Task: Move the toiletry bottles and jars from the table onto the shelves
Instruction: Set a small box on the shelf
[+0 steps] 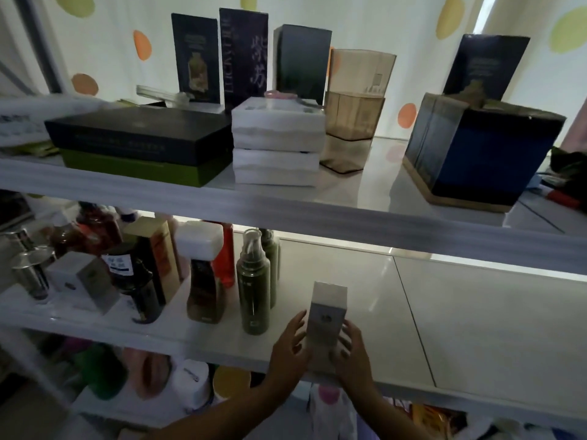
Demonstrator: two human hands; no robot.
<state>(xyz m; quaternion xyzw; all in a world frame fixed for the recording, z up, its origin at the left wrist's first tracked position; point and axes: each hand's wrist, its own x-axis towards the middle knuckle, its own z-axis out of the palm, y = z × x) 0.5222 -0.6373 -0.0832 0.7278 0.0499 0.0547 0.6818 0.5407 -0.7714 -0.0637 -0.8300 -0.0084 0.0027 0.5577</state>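
- The middle shelf carries a crowd of bottles at its left end, probably packed close to save room.
- A green pump bottle stands upright at the end of that row, near the hands.
- The left hand lays spread, fairly straight fingers against the left side of the grey box. It looks like steadying rather than gripping.
- The box stands upright near the shelf's front edge, seemingly placed next in line.
- The right hand bends its fingers round the box's right side, likely to keep it from tipping.
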